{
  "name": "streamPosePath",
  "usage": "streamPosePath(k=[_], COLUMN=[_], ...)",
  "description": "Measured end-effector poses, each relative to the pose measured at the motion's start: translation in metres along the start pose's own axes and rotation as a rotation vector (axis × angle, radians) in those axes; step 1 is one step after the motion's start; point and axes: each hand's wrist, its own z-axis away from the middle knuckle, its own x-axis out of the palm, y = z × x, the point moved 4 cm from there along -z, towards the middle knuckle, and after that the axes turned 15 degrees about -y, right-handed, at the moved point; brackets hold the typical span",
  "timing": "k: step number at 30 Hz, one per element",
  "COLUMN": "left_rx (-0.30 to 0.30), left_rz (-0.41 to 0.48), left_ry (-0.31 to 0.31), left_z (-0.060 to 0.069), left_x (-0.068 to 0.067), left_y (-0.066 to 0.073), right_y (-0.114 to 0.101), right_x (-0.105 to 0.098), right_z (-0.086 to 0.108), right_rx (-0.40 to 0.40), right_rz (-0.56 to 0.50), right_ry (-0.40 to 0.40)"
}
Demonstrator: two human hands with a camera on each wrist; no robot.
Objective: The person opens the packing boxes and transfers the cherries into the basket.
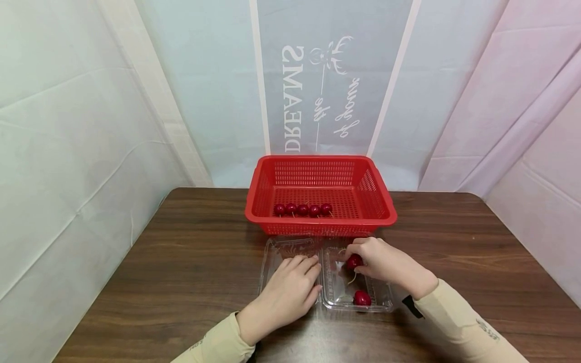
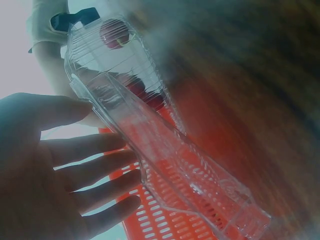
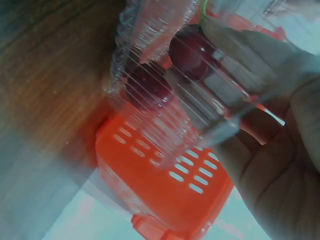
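A clear plastic clamshell box [image 1: 331,302] lies unfolded on the table, its two halves side by side. My left hand [image 1: 290,285] rests over the left half near the middle fold, fingers extended against the plastic edge in the left wrist view. My right hand [image 1: 379,259] reaches into the right half, where thumb and fingers pinch a dark red cherry [image 1: 354,261] with its stem pointing toward me. Another cherry [image 1: 362,298] lies at the near end of that half. Beyond the pinched one, a further cherry [image 3: 147,86] shows through the plastic in the right wrist view.
Directly behind the box stands a red perforated basket [image 1: 321,222]. Several cherries [image 1: 302,209] sit in a row along its near side. Both stand on a dark wooden table [image 1: 195,262], with pale cloth hanging [image 1: 218,91] behind and at the sides.
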Motion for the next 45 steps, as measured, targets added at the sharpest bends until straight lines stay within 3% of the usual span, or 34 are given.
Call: streamPosePath(k=[9, 15, 21, 29, 45], left_rx=[0.005, 0.008, 0.011, 0.014, 0.013], left_rz=[-0.01, -0.012, -0.01, -0.003, -0.003], left_ry=[0.011, 0.017, 0.017, 0.021, 0.021], left_z=[-0.001, -0.001, -0.001, -0.001, 0.0], left_x=[-0.001, 0.0, 0.0, 0.0, 0.002], left_y=[-0.001, -0.001, -0.001, -0.002, -0.001], right_y=[-0.004, -0.007, -0.01, -0.011, -0.005], right_x=[-0.018, -0.031, -0.044, -0.06, -0.084], right_z=[0.002, 0.002, 0.004, 0.007, 0.003], right_rx=[0.008, -0.048, -0.048, 0.013, 0.028], right_rz=[0.009, 0.062, 0.085, 0.044, 0.06], right_ry=[0.004, 0.077, 0.115, 0.085, 0.073])
